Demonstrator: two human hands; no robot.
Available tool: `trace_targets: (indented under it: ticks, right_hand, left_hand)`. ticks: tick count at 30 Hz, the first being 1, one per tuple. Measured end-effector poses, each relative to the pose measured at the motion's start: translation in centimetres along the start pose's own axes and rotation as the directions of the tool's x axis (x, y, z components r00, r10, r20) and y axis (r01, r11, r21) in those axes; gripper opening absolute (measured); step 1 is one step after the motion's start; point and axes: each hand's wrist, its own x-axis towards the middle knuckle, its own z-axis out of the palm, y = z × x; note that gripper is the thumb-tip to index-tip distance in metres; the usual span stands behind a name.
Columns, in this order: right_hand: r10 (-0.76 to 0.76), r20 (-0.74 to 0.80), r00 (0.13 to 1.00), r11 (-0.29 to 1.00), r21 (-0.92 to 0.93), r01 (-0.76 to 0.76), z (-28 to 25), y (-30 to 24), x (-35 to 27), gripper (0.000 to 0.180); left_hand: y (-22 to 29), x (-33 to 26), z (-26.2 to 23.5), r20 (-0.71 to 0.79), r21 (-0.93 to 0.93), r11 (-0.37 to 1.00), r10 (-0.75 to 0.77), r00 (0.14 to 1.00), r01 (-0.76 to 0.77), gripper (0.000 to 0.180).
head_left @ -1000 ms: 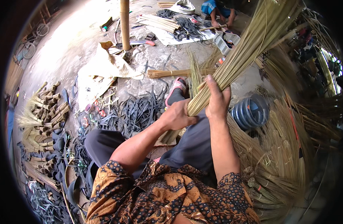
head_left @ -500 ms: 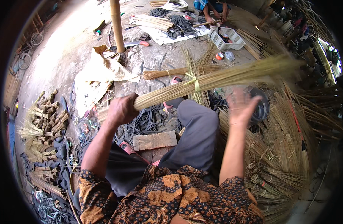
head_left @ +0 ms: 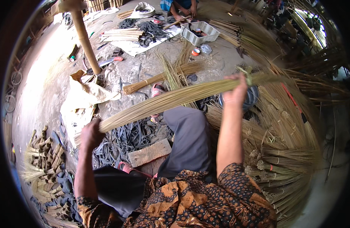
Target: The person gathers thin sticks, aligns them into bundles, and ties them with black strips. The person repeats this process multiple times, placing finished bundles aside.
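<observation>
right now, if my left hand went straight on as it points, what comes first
Likely the pale sheet on the floor ahead of your left hand; depth is unclear, so it might pass over toward the bamboo pole.

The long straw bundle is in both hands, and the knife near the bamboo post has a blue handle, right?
Not quite: the head view shows the knife near the bamboo post has a red handle, not blue. The long straw bundle is indeed held in the left hand and right hand.
</observation>
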Motion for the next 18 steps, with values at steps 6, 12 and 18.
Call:
trace_targets:
  ticks: [6,12,18]
  right_hand:
    - [-0.306,-0.377,0.874,0.952,-0.131,0.277,-17.7,-17.9,9.3,0.013]
    - [-0.237,-0.177,0.955,0.862,-0.492,0.123,-18.5,-11.2,2.8,0.02]
    - [0.818,0.474,0.327,0.495,-0.869,0.021,-7.9,11.4,-13.2,0.116]
  left_hand:
    - [-12.2,-5.8,-4.1,-0.277,0.219,0.923,-0.252,0.927,0.316,0.018]
    - [-12.4,-3.6,-3.9,-0.234,0.093,0.884,-0.427,0.873,0.458,0.02]
    - [-2.8,2.6,-0.1,0.351,-0.584,0.61,-0.405,0.844,0.536,0.028]
